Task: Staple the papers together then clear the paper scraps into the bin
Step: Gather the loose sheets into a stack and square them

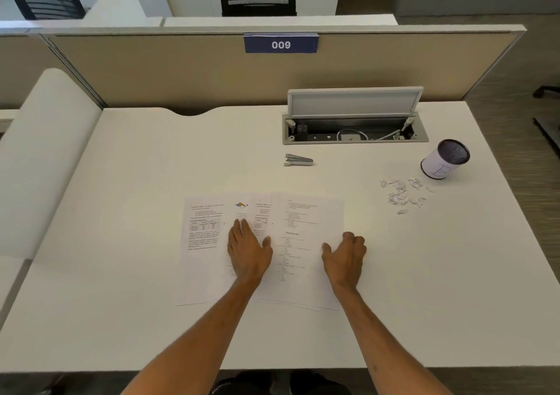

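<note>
**Both hands on the fanned papers, stapler and scraps untouched**

Several printed papers (209,243) lie fanned out and overlapping on the near middle of the white table (121,319). The left hand (247,250) rests flat, palm down, on the middle sheets, its fingers (241,226) straight and close together, the thumb spread to the right; it grips nothing. The right hand (345,257) sits at the right edge of the rightmost sheet, knuckles up, fingers curled downward and the thumb stretched left over the page; whether they pinch the edge of the paper cannot be told.

The stapler (298,160) lies closed on the table beyond the papers, apart from both hands. A loose heap of white paper scraps (401,193) is scattered far right of the papers. Just beyond the scraps stands the bin (444,160), a small paper-wrapped mesh cup, upright. Behind the stapler an open cable hatch (354,128) is set into the table
</note>
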### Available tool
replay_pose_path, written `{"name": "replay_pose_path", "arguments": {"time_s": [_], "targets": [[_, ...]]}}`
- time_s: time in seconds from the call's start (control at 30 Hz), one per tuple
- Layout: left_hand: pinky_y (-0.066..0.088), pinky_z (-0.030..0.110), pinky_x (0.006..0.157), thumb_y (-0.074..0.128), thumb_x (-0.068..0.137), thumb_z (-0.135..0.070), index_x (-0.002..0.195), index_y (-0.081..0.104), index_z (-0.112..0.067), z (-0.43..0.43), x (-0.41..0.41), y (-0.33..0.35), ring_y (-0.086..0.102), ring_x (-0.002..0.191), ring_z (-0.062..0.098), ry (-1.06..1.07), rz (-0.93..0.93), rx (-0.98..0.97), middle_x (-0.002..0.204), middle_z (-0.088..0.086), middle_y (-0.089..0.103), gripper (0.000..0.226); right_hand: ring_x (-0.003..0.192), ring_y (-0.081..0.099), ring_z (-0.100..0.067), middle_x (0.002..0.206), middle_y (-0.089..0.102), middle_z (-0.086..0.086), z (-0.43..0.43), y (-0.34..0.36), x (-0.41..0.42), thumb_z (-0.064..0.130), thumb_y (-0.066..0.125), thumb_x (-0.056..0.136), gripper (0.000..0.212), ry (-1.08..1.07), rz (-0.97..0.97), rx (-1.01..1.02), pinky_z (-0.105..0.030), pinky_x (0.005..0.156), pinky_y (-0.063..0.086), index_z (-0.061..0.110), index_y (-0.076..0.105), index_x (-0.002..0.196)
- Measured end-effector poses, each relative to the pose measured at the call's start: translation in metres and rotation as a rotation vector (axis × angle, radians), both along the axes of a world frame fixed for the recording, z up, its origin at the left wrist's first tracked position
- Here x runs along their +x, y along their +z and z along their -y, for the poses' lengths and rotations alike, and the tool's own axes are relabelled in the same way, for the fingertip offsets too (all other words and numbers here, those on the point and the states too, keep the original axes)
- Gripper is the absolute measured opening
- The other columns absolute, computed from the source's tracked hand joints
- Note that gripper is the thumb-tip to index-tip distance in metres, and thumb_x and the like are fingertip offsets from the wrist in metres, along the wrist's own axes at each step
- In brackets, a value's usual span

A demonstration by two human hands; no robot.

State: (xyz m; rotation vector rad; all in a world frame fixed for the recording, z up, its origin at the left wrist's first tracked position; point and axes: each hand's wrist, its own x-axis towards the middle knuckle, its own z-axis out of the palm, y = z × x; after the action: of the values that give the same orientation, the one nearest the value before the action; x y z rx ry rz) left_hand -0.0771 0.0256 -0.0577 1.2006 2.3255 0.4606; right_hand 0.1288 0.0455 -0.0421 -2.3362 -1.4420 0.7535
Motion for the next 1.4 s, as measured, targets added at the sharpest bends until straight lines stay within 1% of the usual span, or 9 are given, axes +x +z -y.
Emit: {"name": "replay_pose_path", "arguments": {"time_s": [0.17, 0.33, 0.5, 0.6, 0.77, 0.97, 1.2, 1.3, 1.4], "targets": [[0.032, 0.054, 0.129, 0.069, 0.103, -0.036, 0.168, 0.031, -0.005, -0.005, -0.003, 0.007, 0.033, 0.159, 0.037, 0.018, 0.008, 0.018, 0.172, 0.016, 0.036, 0.081, 0.118, 0.051, -0.035, 0.128, 0.051, -0.017, 0.001, 0.004, -0.016, 0.03, 0.085, 0.086, 0.058, 0.051, 0.096, -0.035, -0.045, 0.089, 0.054, 0.002, 0.056, 0.127], [0.038, 0.052, 0.125, 0.068, 0.103, -0.03, 0.158, 0.048, -0.008, -0.001, -0.023, 0.004, 0.041, 0.154, 0.035, -0.04, -0.054, 0.056, 0.166, 0.012, 0.045, 0.062, 0.119, 0.051, -0.034, 0.131, 0.05, -0.014, 0.001, 0.005, -0.034, 0.034, 0.083, 0.087, 0.061, 0.089, 0.157, -0.06, -0.045, 0.087, 0.052, 0.005, 0.054, 0.132], [0.02, 0.053, 0.136, 0.068, 0.103, -0.031, 0.164, 0.039, -0.006, 0.014, -0.062, -0.005, 0.019, 0.168, 0.039, 0.04, -0.134, 0.041, 0.18, 0.018, 0.021, 0.072, 0.122, 0.051, -0.033, 0.134, 0.05, -0.012, 0.004, 0.003, -0.051, 0.037, 0.081, 0.088, 0.063, 0.104, 0.163, -0.056, -0.045, 0.085, 0.05, 0.008, 0.053, 0.136], [0.02, 0.056, 0.135, 0.067, 0.104, -0.034, 0.169, 0.03, -0.004, 0.022, -0.087, -0.006, 0.019, 0.167, 0.043, 0.121, -0.167, 0.014, 0.18, 0.024, 0.016, 0.081, 0.12, 0.052, -0.033, 0.133, 0.053, -0.013, 0.005, 0.003, -0.055, 0.047, 0.08, 0.086, 0.067, 0.075, 0.21, -0.031, -0.047, 0.086, 0.05, 0.009, 0.055, 0.135], [0.042, 0.061, 0.118, 0.075, 0.099, -0.039, 0.163, 0.035, -0.003, 0.025, -0.106, -0.001, 0.045, 0.148, 0.046, 0.202, -0.118, -0.019, 0.162, 0.025, 0.045, 0.084, 0.118, 0.052, -0.035, 0.131, 0.052, -0.015, 0.01, -0.002, -0.061, 0.056, 0.084, 0.078, 0.079, 0.089, 0.252, -0.042, -0.048, 0.086, 0.05, 0.006, 0.055, 0.132], [0.045, 0.057, 0.102, 0.086, 0.088, -0.046, 0.146, 0.05, -0.002, 0.013, -0.113, 0.009, 0.053, 0.13, 0.044, 0.28, -0.12, -0.099, 0.139, 0.022, 0.055, 0.082, 0.119, 0.051, -0.036, 0.13, 0.051, -0.016, 0.003, 0.004, -0.067, 0.047, 0.089, 0.077, 0.078, 0.075, 0.211, -0.07, -0.048, 0.087, 0.05, 0.004, 0.053, 0.131], [0.041, 0.055, 0.107, 0.089, 0.087, -0.039, 0.127, 0.065, -0.012, 0.006, -0.118, 0.008, 0.05, 0.135, 0.04, 0.311, 0.042, -0.065, 0.138, 0.015, 0.055, 0.054, 0.121, 0.05, -0.034, 0.131, 0.049, -0.014, 0.004, 0.002, -0.067, 0.049, 0.087, 0.078, 0.078, 0.063, 0.211, -0.065, -0.048, 0.085, 0.049, 0.006, 0.051, 0.132], [0.048, 0.048, 0.101, 0.079, 0.098, -0.035, 0.122, 0.063, -0.012, 0.004, -0.113, 0.012, 0.064, 0.125, 0.037, 0.275, 0.232, 0.022, 0.126, 0.01, 0.07, 0.036, 0.122, 0.049, -0.034, 0.132, 0.049, -0.014, 0.005, 0.001, -0.067, 0.05, 0.087, 0.079, 0.079, 0.062, 0.216, -0.06, -0.048, 0.085, 0.049, 0.006, 0.051, 0.135], [0.054, 0.044, 0.097, 0.068, 0.104, -0.048, 0.133, 0.055, -0.013, 0.001, -0.102, 0.028, 0.071, 0.119, 0.039, 0.302, 0.413, 0.057, 0.13, 0.012, 0.074, 0.047, 0.122, 0.049, -0.034, 0.133, 0.049, -0.014, 0.006, 0.0, -0.067, 0.051, 0.086, 0.079, 0.08, 0.067, 0.224, -0.062, -0.049, 0.085, 0.049, 0.006, 0.051, 0.135]]}}
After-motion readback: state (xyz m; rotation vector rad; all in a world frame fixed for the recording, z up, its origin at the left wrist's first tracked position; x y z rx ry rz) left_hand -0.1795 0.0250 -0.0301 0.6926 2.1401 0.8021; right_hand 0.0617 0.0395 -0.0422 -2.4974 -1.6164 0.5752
